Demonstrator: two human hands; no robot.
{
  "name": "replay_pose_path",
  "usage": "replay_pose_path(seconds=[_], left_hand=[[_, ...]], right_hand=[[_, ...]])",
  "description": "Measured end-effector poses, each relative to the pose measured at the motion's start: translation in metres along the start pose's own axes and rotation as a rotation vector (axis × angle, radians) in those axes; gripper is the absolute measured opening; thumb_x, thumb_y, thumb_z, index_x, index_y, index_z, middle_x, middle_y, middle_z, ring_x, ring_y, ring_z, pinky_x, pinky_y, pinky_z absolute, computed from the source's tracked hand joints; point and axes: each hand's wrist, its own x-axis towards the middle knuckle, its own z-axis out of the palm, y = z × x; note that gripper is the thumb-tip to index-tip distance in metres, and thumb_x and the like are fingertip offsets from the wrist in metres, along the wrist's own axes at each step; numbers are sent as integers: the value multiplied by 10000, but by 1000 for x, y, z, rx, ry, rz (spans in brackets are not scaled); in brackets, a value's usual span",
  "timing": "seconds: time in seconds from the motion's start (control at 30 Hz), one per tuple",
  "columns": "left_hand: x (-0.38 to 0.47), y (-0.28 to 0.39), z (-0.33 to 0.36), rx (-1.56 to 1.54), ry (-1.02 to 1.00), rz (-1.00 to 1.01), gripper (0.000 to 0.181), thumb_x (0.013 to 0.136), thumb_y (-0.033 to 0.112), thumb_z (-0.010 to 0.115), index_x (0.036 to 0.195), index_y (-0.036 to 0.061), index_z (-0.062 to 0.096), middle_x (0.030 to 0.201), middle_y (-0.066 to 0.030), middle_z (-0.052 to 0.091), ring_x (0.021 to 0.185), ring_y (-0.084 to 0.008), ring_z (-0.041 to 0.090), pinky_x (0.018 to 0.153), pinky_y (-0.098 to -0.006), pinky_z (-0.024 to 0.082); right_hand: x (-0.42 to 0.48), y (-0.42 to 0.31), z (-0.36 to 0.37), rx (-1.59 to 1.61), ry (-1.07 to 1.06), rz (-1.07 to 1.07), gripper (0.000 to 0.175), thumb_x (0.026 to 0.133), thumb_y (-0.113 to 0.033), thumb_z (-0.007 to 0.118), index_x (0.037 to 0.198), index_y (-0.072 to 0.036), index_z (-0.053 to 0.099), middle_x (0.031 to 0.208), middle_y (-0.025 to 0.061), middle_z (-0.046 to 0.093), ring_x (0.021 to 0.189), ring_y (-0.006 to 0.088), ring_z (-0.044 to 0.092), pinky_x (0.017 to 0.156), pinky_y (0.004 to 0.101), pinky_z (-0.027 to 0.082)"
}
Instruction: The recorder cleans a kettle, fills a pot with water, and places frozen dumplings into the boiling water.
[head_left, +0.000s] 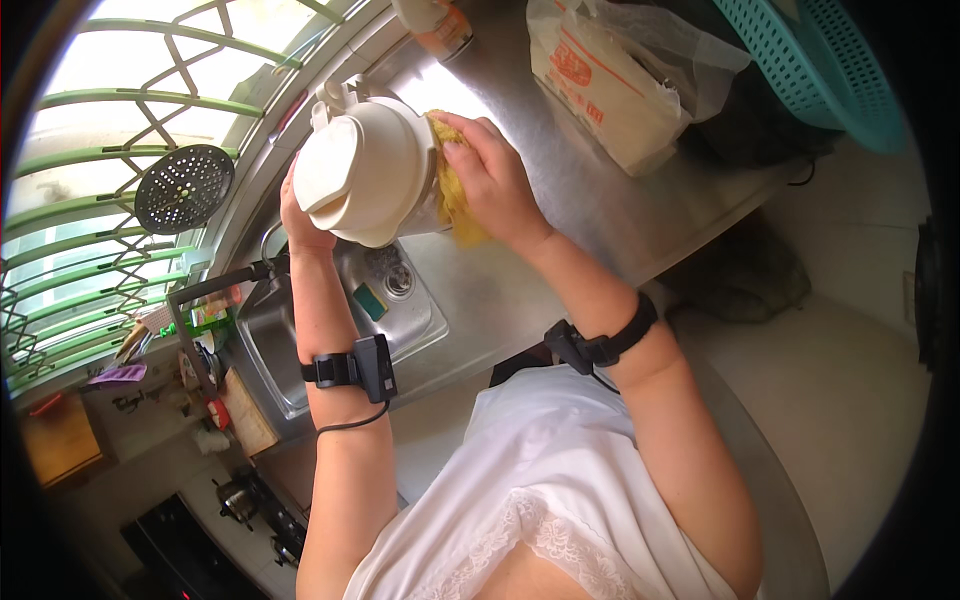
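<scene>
A white lidded appliance, perhaps a jug or soy-milk maker head, is held up above the steel counter near the window. My left hand supports its left side, with most of the fingers hidden behind it. My right hand presses a yellow cloth against its right side. Below my left hand lies a stainless-steel sink, holding a green and yellow sponge beside the drain.
A printed plastic bag and a turquoise perforated basket stand at the upper right. A bottle is near the window ledge. The dark faucet arches at the sink's left. A round perforated black disc hangs by the green window grille.
</scene>
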Motion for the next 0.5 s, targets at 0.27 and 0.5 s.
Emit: replay_pose_path(seconds=[0.27, 0.5], left_hand=[[42, 8, 12, 633, -275, 148, 460, 928, 321, 375, 1196, -46, 444, 1095, -140, 563, 941, -228, 582, 820, -351, 479], [-18, 4, 36, 287, 232, 229, 605, 914, 452, 285, 1254, -43, 359, 1207, -194, 472, 1115, -269, 462, 956, -382, 350]], right_hand=[[-44, 23, 2, -167, 119, -6, 343, 831, -98, 433, 1160, -8, 476, 917, 173, 512, 817, 308, 513, 743, 363, 417], [-47, 83, -18, -301, 105, 292, 337, 836, -118, 421, 1143, -4, 497, 966, 210, 523, 874, 347, 527, 769, 380, 425]])
